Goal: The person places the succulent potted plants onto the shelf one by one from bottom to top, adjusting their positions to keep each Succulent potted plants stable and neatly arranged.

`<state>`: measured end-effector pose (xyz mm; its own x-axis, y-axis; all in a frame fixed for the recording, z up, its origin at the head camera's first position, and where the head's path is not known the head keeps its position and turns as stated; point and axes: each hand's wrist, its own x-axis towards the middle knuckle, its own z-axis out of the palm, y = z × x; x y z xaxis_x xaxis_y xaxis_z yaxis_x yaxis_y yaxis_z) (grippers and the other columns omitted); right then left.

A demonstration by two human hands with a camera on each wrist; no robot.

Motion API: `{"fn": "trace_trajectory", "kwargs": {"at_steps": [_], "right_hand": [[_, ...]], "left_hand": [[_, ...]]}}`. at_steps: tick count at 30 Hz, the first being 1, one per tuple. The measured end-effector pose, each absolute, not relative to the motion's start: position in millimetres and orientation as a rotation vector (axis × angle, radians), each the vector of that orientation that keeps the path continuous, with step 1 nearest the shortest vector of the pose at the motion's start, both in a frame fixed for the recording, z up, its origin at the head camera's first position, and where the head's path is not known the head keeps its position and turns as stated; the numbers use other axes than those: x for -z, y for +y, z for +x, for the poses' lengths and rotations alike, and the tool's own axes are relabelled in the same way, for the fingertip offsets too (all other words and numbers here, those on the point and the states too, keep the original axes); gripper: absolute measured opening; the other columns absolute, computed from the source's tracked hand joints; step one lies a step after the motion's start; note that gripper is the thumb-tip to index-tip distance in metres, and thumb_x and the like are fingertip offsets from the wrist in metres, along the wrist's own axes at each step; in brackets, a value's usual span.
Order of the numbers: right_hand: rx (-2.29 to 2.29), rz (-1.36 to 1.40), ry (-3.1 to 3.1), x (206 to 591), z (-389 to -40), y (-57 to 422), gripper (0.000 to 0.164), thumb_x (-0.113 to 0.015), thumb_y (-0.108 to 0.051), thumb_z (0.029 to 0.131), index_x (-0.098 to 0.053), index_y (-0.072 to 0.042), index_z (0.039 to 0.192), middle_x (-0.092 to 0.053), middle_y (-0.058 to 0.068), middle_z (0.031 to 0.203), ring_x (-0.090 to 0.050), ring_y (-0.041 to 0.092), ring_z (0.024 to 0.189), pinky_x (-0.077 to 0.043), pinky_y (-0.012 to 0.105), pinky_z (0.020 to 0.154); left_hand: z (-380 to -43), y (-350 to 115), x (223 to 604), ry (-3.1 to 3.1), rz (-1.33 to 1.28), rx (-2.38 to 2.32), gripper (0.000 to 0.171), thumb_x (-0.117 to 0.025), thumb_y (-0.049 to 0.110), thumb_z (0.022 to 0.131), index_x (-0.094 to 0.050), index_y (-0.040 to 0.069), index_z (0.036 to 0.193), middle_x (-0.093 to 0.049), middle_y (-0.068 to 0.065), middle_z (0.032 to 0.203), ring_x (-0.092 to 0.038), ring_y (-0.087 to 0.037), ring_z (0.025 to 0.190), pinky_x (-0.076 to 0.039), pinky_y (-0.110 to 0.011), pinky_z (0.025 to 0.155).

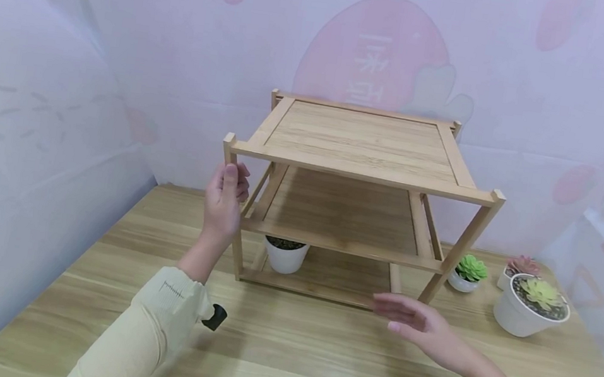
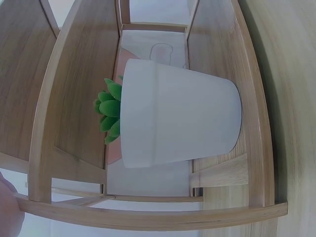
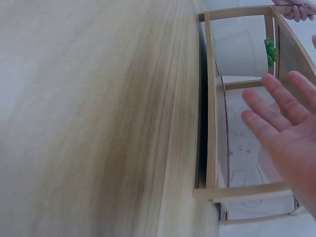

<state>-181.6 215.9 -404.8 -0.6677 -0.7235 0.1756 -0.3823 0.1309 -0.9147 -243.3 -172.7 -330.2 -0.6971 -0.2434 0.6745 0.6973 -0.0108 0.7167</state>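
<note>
A three-tier wooden shelf stands on the table. My left hand grips its front left post just below the top board, thumb pointing up. On the bottom tier, towards the left, sits a white pot with a green succulent in it; the left wrist view shows it large and upright relative to the shelf. My right hand hovers in front of the shelf's lower right, fingers extended and palm turned inward, holding nothing. In the right wrist view its fingers are spread near the bottom tier.
Right of the shelf stand a small bright green succulent, a pinkish succulent in a white pot, and a larger white pot with a yellow-green succulent. A pale printed cloth hangs behind and at the sides of the wooden table.
</note>
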Motion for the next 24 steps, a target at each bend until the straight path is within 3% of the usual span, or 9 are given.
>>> {"fn": "trace_trajectory", "kwargs": {"at_steps": [7, 24], "right_hand": [[1.585, -1.082, 2.180, 399.0, -174.9, 233.1, 0.038, -0.045, 0.008, 0.105, -0.050, 0.006, 0.143, -0.063, 0.025, 0.130, -0.062, 0.016, 0.122, -0.048, 0.025, 0.099], [1.632, -1.121, 2.252, 397.0, -166.4, 270.7, 0.038, -0.041, 0.015, 0.102, -0.048, 0.013, 0.140, -0.068, 0.017, 0.126, -0.063, 0.013, 0.119, -0.050, 0.023, 0.095]], "left_hand": [[-242.5, -172.2, 328.6, -1.608, -0.490, 1.768, 0.056, -0.044, 0.062, 0.100, -0.054, 0.007, 0.097, -0.035, 0.003, 0.071, -0.032, -0.006, 0.063, -0.030, -0.018, 0.058], [-245.3, -174.2, 330.2, -1.598, -0.501, 1.780, 0.055, -0.046, 0.063, 0.099, -0.055, 0.009, 0.096, -0.034, 0.004, 0.069, -0.031, -0.006, 0.062, -0.029, -0.017, 0.058]]}}
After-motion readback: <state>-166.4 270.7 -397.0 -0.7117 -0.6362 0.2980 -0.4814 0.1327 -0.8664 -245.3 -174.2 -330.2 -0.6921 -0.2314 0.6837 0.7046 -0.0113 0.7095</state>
